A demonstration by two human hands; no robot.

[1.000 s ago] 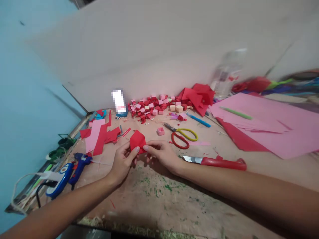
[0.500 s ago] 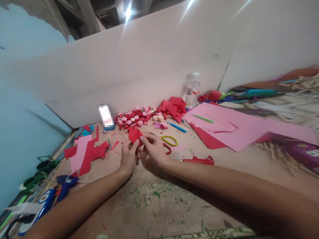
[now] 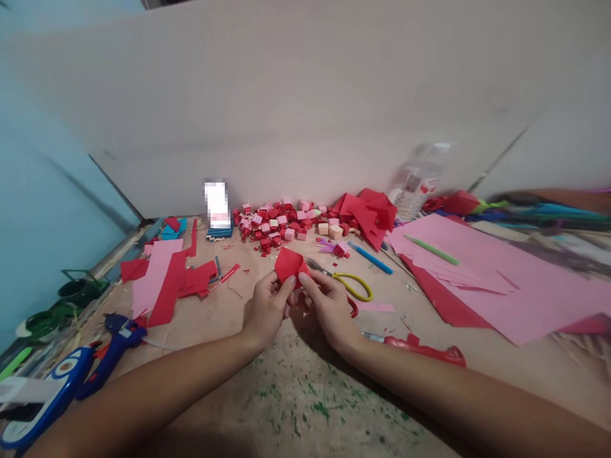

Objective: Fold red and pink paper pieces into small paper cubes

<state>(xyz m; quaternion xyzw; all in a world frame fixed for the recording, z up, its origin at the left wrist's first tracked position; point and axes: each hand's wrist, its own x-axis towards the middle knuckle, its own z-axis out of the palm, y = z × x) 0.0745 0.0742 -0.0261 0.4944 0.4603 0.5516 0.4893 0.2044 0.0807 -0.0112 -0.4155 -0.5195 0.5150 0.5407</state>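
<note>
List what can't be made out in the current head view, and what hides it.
Head view, hidden: the underside of the red paper, behind the fingers of the left hand and right hand.
Head view, hidden: most of the red handle of the scissors, behind the right hand.
Head view, blurred: lettering on the bottle.
Head view, pixelated: content of the bright panel.
Head view, cut off: the large pink sheet, by the right edge.
</note>
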